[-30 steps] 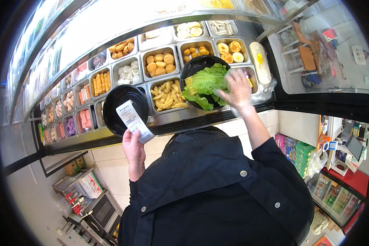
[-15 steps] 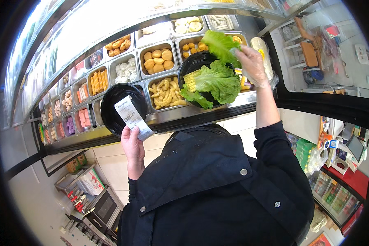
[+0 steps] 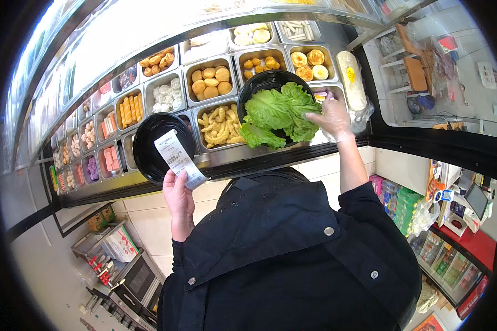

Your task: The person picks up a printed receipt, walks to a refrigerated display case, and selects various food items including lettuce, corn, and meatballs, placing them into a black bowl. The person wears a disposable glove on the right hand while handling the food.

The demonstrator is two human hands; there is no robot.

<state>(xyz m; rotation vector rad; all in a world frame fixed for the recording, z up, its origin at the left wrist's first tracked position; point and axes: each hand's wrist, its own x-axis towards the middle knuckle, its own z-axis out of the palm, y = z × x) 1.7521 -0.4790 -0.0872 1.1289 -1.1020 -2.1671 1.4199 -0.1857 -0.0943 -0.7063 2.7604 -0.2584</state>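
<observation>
My left hand (image 3: 179,199) pinches a long white printed receipt (image 3: 176,157), which lies across a black bowl (image 3: 159,128) at the counter's front edge. Whether the fingers also grip that bowl's rim cannot be told. To the right, a second black bowl (image 3: 265,80) holds green lettuce leaves (image 3: 284,113) that spread over its front rim. My right hand (image 3: 335,117), in a clear plastic glove, is just right of this bowl, its thumb toward the lettuce and its fingers apart. It hovers by a metal pan containing small wrapped packets (image 3: 321,96).
Metal pans fill the counter: yellow curled pieces (image 3: 220,126), round golden balls (image 3: 211,83), white pieces (image 3: 167,96) and orange sticks (image 3: 130,109). A long white wrapped roll (image 3: 352,80) lies at the right end. A metal-framed glass guard (image 3: 204,34) arches above the pans.
The lettuce leaf that my right hand held up now lies in the right bowl, covering the yellow food there. The emptied hand has moved down. My left hand stays put with the receipt.
</observation>
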